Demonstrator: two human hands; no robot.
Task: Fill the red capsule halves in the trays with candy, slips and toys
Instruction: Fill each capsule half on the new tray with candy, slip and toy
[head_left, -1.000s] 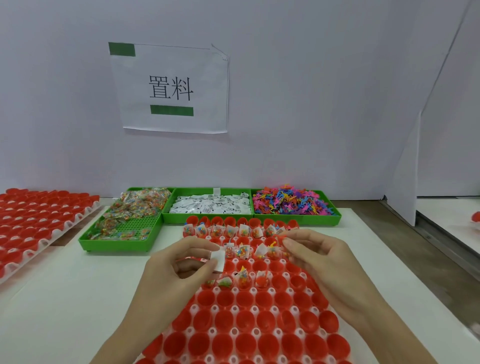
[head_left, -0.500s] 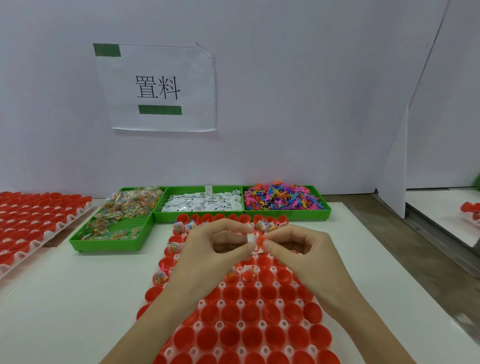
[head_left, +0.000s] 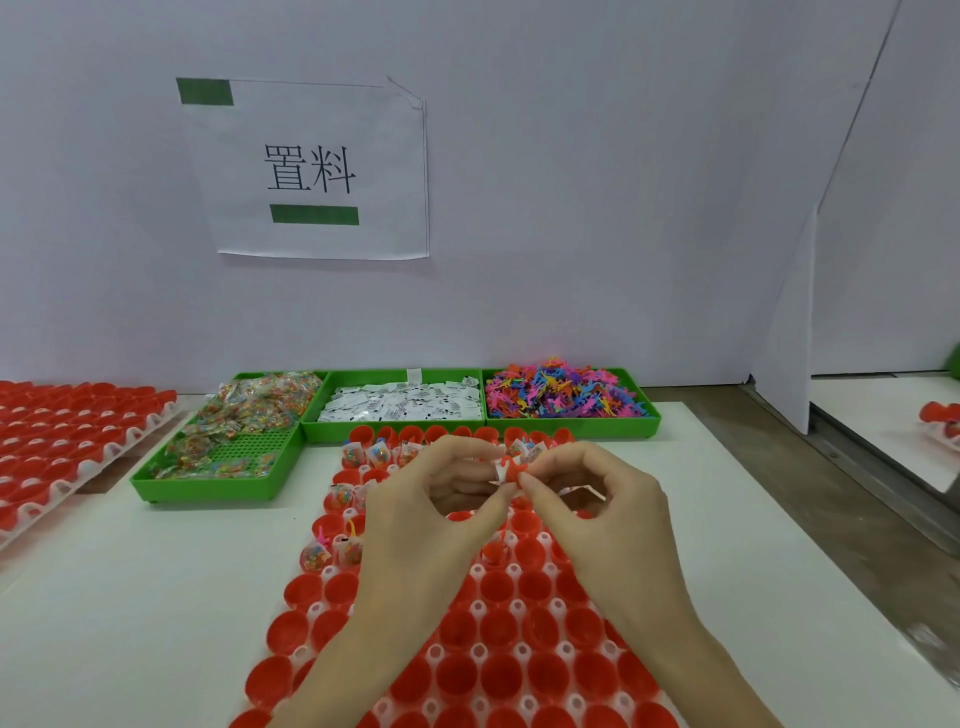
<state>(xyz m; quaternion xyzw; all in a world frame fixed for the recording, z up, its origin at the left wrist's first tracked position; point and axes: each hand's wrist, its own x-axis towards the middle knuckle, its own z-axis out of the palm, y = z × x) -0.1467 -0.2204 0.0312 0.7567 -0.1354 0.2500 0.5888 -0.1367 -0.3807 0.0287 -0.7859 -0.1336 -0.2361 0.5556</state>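
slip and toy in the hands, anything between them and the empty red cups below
Nothing visible. Both hands, left and right, pinch the slip and orange toy directly above open empty cups.

Left hand (head_left: 436, 512) and right hand (head_left: 597, 499) raised together, fingertips meeting, each pinching thumb to forefinger on a small slip (head_left: 503, 473), other fingers curled, forearms angling inward

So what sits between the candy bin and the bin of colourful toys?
The green bin of white paper slips sits between the candy bin and toy bin, in the head view.
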